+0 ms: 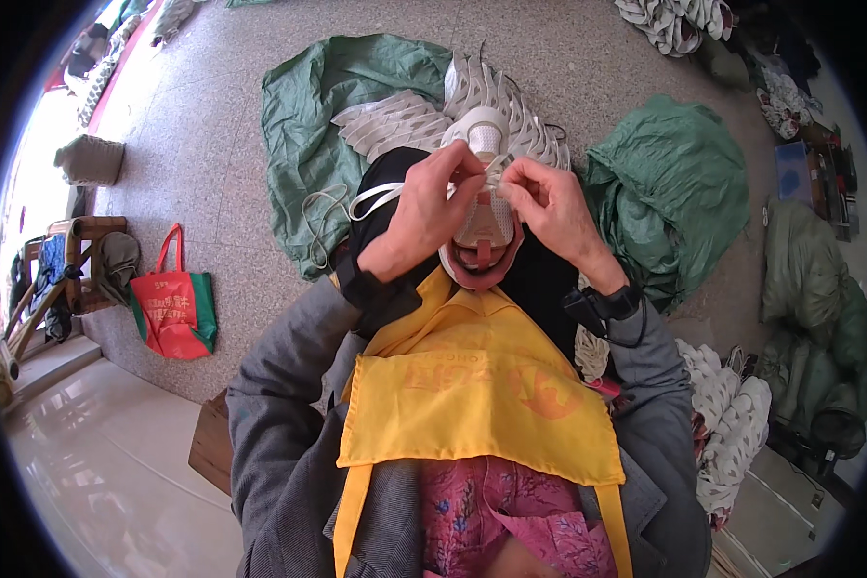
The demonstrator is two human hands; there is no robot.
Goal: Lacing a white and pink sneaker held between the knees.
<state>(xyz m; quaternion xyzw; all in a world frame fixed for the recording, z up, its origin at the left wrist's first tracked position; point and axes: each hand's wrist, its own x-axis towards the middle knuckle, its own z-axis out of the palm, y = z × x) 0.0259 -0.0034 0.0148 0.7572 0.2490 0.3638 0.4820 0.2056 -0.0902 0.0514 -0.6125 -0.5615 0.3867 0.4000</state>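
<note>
Sneaker upper [486, 226], white with pink parts, is being supported over the lap between black-clad legs, its pink-edged opening being turned toward the body and its white front being pointed away. A red tab [484, 252] is being displayed at the opening. Above the middle of the upper, a white lace [380, 196] is being handled by both hands. In the left hand [424, 207], the lace is being pinched in a closed grip of thumb and forefinger, a loop of it being let out to the left. In the right hand [561, 217], a similar closed grip is being formed just beside the left fingertips, and lace is being held there; the exact crossing of the strands is being hidden by the fingers.

Black wristbands [615, 304] and grey sleeves [279, 376] are being worn, and the front is being covered by a yellow apron [472, 405]. Just beyond the upper, stacked white shoe parts [395, 125] are being carried partly by a spread green sheet [303, 106] on the speckled floor [231, 96]. To the right, the floor is being occupied by a bulging green sack [674, 183]; to the left, by a red-and-green tote bag [171, 308].
</note>
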